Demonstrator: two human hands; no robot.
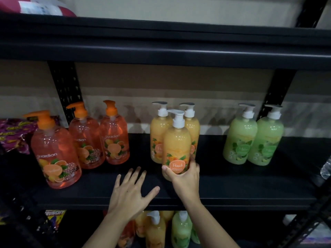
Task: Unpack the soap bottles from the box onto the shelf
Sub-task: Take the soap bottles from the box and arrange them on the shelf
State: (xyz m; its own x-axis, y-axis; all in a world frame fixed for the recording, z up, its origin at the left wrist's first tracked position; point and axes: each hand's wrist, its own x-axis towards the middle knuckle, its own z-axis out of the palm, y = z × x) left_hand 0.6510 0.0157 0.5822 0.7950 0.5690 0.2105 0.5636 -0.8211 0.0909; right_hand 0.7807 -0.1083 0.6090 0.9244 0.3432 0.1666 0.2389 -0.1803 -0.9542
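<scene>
My right hand [184,173] grips the base of a yellow peach soap bottle [176,144], which stands upright on the black shelf [232,187] in front of two more peach bottles [158,135]. My left hand [131,190] lies flat and open on the shelf, just left of that bottle. Three orange bottles [86,140] stand at the left and two green bottles [252,138] at the right. Below the shelf edge, between my forearms, several more yellow and green bottles [168,230] show; the box around them is not visible.
Purple snack packets [13,133] lie at the shelf's far left. Another black shelf board [161,45] runs overhead, with black perforated uprights [66,90] behind. A snack bag [55,217] sits on the level below, at the left.
</scene>
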